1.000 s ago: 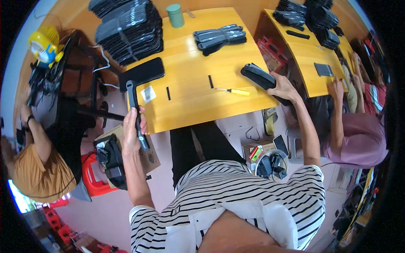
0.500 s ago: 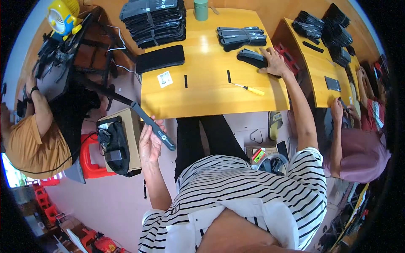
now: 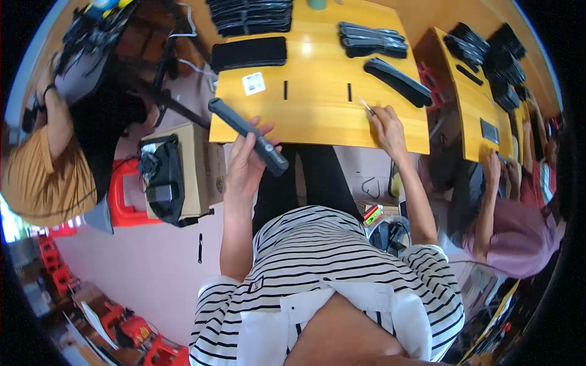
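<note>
A dark grey padded strap (image 3: 231, 116) with a pale printed mark lies slantwise across the fingers of my left hand (image 3: 245, 163), just off the table's near-left edge. The fingers are curled and hold it. Over the near-right part of the table, my right hand (image 3: 389, 129) is closed on a small screwdriver-like tool (image 3: 367, 107). Its thin metal shaft points up and left; its handle is mostly hidden in the fingers. Beyond this hand lies a long stack of similar straps (image 3: 398, 81), slanting across the yellow table (image 3: 317, 122).
Also on the table are a bundle of straps (image 3: 372, 41), a tall pile of black pieces (image 3: 250, 15), a black pad (image 3: 249, 53), a white label (image 3: 253, 83) and two short black strips (image 3: 349, 92). A box (image 3: 194, 183) stands at left. Co-workers sit on both sides.
My right hand has left the strap stack, moved nearer and picked up the screwdriver-like tool from the table. My left hand has raised the strap toward the table's edge. The view has shifted.
</note>
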Motion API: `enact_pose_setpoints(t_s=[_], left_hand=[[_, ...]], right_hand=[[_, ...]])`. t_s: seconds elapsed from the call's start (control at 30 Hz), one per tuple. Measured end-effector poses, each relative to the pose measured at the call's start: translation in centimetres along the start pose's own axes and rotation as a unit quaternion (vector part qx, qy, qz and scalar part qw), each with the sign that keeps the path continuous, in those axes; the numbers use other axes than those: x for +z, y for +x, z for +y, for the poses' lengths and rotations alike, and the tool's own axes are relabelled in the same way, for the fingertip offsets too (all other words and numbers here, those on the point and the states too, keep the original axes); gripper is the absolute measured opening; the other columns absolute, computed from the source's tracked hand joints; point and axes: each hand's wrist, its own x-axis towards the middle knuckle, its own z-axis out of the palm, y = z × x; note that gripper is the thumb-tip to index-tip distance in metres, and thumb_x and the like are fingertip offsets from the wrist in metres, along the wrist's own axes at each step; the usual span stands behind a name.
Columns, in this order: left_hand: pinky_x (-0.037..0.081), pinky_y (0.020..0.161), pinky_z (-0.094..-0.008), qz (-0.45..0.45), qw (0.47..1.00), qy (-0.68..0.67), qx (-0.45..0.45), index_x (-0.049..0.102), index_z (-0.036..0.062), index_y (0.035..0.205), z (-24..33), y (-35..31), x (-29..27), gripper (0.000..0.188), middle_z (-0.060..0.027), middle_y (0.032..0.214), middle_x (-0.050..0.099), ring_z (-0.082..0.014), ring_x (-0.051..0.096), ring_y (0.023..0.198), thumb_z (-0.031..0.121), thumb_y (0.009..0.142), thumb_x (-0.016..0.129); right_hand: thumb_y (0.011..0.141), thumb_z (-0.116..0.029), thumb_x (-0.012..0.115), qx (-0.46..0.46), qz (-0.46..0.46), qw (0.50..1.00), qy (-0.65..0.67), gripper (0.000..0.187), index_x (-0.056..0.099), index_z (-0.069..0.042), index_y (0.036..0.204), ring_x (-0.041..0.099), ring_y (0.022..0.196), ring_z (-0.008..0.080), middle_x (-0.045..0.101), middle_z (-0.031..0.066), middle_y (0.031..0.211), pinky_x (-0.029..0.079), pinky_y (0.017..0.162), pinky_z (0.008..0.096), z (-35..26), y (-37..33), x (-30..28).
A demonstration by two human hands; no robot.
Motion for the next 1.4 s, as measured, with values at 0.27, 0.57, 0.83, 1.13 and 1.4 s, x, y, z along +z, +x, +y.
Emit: enact_pose_setpoints(t_s=[0.27, 0.57, 0.83, 1.13, 1.4], left_hand=[[0.049, 0.084, -0.0346, 0.03, 0.997, 0.0, 0.078, 0.045, 0.0029, 0.114, 0.2, -0.1, 0.4, 0.03, -0.0133, 0.106, 0.057, -0.0236, 0.059, 0.096, 0.022, 0.091, 0.049], [0.048, 0.084, -0.0327, 0.026, 0.994, 0.025, 0.103, 0.049, 0.0003, 0.109, 0.4, -2.0, 1.5, 0.025, -0.0127, 0.097, 0.059, -0.0197, 0.059, 0.093, 0.015, 0.09, 0.052], [0.055, 0.072, -0.0306, 0.066, 0.991, 0.055, 0.105, 0.052, -0.0003, 0.099, 1.4, -3.6, 2.4, 0.015, -0.0164, 0.089, 0.063, -0.0214, 0.064, 0.079, 0.011, 0.089, 0.052], [0.057, 0.063, -0.0288, 0.098, 0.985, 0.093, 0.106, 0.055, -0.0005, 0.096, 1.2, -3.4, 3.1, 0.015, -0.0165, 0.084, 0.064, -0.0218, 0.066, 0.074, 0.012, 0.087, 0.056], [0.056, 0.061, -0.0267, 0.123, 0.973, 0.132, 0.144, 0.057, 0.0003, 0.094, 0.8, -3.0, 2.9, 0.013, -0.0144, 0.083, 0.064, -0.0168, 0.065, 0.074, 0.008, 0.084, 0.059]], right_hand=[[0.079, -0.011, 0.061, 0.114, -0.095, 0.885, 0.44, 0.021, 0.056, -0.003, 0.098, 0.054, 0.077, 0.0117, 0.056, 0.0029, 0.081, 0.043, 0.071, 0.0254, -12.8, -0.8, 0.5], [0.078, -0.009, 0.063, 0.051, -0.1, 0.837, 0.536, 0.024, 0.058, 0.001, 0.1, 0.053, 0.07, 0.0103, 0.059, 0.0046, 0.079, 0.043, 0.066, 0.0241, -20.2, 0.4, 3.2], [0.087, -0.006, 0.047, 0.108, -0.141, 0.794, 0.581, 0.021, 0.056, 0.0, 0.105, 0.053, 0.071, 0.0127, 0.057, 0.0047, 0.078, 0.043, 0.064, 0.0248, -20.0, -1.6, 0.6], [0.086, -0.002, 0.047, -0.052, -0.023, 0.914, 0.401, 0.022, 0.056, -0.004, 0.107, 0.051, 0.057, 0.0137, 0.052, 0.0065, 0.072, 0.043, 0.052, 0.0228, -19.6, -2.9, 0.4], [0.079, -0.002, 0.051, -0.051, -0.04, 0.945, 0.321, 0.042, 0.054, -0.017, 0.119, 0.056, 0.061, 0.0248, 0.052, 0.0093, 0.068, 0.045, 0.055, 0.0347, -19.7, -2.8, 0.3]])
